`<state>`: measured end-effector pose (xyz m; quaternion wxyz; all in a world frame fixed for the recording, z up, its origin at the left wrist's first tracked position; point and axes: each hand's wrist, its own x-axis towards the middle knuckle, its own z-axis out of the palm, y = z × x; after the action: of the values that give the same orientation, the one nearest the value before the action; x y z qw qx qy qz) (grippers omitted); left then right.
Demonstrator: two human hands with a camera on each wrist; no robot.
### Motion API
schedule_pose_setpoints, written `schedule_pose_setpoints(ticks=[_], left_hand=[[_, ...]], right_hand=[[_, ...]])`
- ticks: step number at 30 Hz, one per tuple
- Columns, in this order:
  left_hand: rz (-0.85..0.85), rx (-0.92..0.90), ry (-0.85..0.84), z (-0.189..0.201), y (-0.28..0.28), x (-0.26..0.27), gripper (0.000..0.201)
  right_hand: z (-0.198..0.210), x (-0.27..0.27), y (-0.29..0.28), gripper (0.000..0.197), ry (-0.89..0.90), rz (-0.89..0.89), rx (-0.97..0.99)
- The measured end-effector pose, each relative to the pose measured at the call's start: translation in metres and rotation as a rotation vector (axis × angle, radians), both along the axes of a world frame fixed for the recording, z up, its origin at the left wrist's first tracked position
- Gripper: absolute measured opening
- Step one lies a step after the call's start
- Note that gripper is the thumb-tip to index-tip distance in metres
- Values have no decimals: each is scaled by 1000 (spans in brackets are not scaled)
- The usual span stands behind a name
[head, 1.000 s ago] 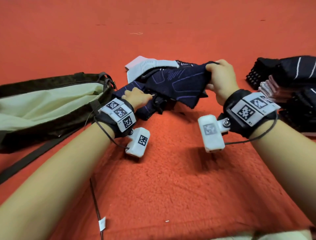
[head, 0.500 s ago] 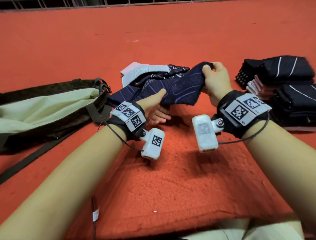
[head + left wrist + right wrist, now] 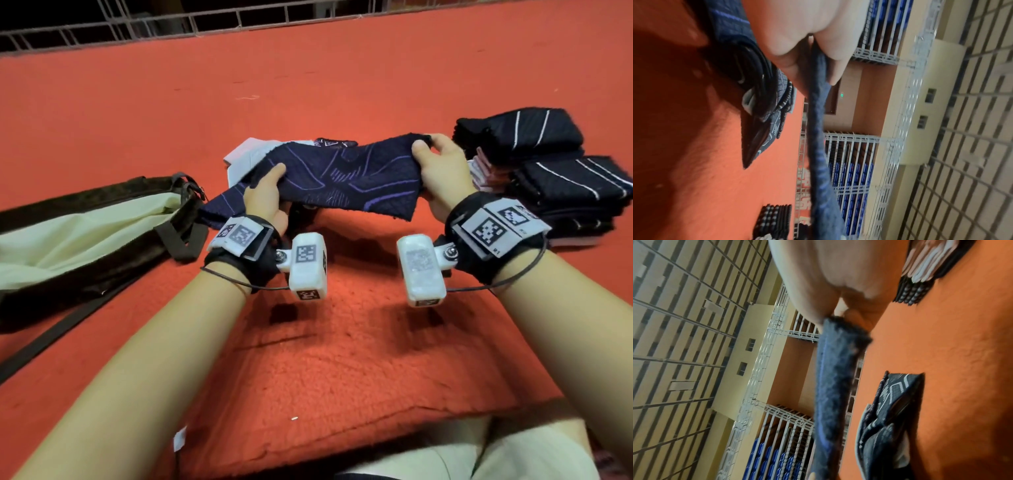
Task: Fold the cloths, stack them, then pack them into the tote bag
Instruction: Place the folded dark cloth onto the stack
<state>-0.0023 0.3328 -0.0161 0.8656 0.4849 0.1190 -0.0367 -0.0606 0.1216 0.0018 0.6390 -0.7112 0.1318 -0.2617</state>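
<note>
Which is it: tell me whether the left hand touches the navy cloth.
Touching. The left wrist view shows the left hand pinching the navy cloth edge between thumb and fingers.

Navy cloth [image 3: 346,178]: matt knit, textured weave, fuzzy cut edge. Red carpet [image 3: 342,359]: rough, nappy pile. Tote bag [image 3: 85,236]: dark matt fabric outside, pale smooth lining; folded stack [image 3: 548,164] ribbed knit.
</note>
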Motion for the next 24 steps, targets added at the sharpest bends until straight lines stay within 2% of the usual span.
schedule_pose_setpoints(ticks=[2, 4, 7, 9, 12, 15, 17, 19, 24], left_hand=[[-93, 36, -33, -4, -6, -5, 23], [-284, 121, -48, -6, -10, -13, 11], [-449, 523, -30, -16, -13, -15, 10], [-537, 792, -11, -24, -16, -17, 8], [-639, 1022, 26, -30, -17, -19, 16], [-659, 1054, 36, -36, -16, -16, 15], [-671, 971, 67, -36, -17, -17, 5], [-665, 904, 100, -35, -18, -17, 8], [-629, 990, -34, -27, -23, -12, 15]], right_hand=[[-12, -3, -15, 19, 56, -28, 40], [-23, -7, -29, 23, 116, -58, 54], [-40, -19, -47, 30, 244, -97, 73], [-46, -31, -52, 28, 349, -99, 92], [-54, -45, -54, 23, 522, -10, 109], [-61, -54, -54, 20, 591, 70, -18], [-63, -57, -53, 21, 600, 75, -95], [-63, -59, -53, 23, 601, 75, -158], [-63, -62, -52, 28, 589, 66, -240]])
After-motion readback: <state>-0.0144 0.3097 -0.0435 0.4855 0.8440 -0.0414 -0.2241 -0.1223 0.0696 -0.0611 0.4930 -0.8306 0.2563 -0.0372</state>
